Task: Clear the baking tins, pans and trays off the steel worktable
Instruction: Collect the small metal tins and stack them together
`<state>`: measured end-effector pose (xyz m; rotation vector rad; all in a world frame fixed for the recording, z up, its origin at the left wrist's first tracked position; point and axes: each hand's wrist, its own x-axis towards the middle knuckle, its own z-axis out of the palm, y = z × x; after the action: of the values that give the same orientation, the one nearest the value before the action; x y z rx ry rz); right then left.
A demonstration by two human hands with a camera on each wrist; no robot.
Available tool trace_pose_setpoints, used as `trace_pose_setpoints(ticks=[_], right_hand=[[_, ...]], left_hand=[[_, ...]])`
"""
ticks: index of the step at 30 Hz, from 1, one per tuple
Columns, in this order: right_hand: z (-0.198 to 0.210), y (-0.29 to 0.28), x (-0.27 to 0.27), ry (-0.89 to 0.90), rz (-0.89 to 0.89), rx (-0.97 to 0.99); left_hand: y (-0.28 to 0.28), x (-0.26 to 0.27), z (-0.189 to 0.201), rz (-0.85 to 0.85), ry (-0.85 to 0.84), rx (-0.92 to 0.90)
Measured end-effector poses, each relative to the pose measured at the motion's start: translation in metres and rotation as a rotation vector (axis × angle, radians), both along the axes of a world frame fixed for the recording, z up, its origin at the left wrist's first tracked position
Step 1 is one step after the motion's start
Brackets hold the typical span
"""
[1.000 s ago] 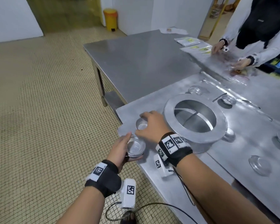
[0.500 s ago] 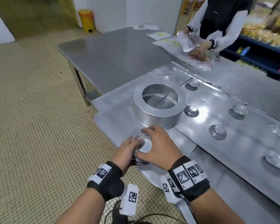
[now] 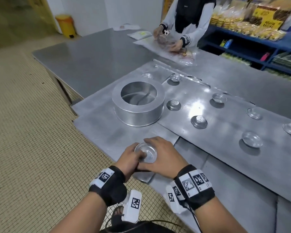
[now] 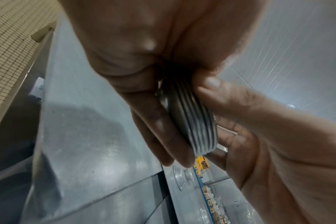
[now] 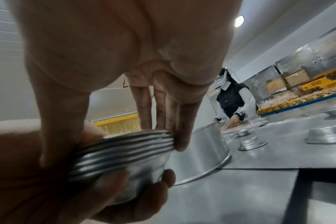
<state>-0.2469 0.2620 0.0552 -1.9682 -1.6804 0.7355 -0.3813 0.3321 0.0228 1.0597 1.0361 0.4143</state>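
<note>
A stack of several small round tins (image 3: 147,153) sits in my left hand (image 3: 133,157) just above the near corner of a flat metal tray (image 3: 107,132). The left fingers cup the stack from below (image 4: 163,136) and the thumb lies in the top tin. My right hand (image 3: 158,152) covers the stack from the right. Its fingers (image 5: 163,121) reach down over the far rim of the stack (image 5: 125,150) and its thumb is on the near rim. A large round pan (image 3: 138,113) stands on the tray behind my hands.
Several small tins lie spread over a second flat tray (image 3: 225,132), some upside down (image 3: 199,121), some upright (image 3: 252,139). The steel worktable (image 3: 94,54) reaches to the back left. Another person (image 3: 190,17) works with bags at its far side. Blue shelves (image 3: 242,39) are behind, tiled floor to the left.
My right hand lifted a small tin off the tray and set it on the stack in my left hand. Both hands now hold the stack together.
</note>
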Motion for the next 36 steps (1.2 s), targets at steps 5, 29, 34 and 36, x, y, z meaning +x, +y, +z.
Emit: trace_pose_setpoints(ticks=[5, 29, 34, 36], right_hand=[[-0.004, -0.01, 0.047, 0.155, 0.08, -0.031], [-0.085, 0.087, 0.261, -0.462, -0.484, -0.439], [-0.085, 0.077, 0.254, -0.398, -0.523, -0.38], [-0.078, 0.069, 0.249, -0.33, -0.544, -0.348]], left_hand=[[-0.005, 0.019, 0.001, -0.01, -0.045, -0.06], [-0.011, 0.076, -0.004, -0.054, -0.114, -0.19], [-0.013, 0.074, -0.005, -0.051, -0.115, -0.195], [-0.014, 0.074, -0.006, -0.059, -0.112, -0.194]])
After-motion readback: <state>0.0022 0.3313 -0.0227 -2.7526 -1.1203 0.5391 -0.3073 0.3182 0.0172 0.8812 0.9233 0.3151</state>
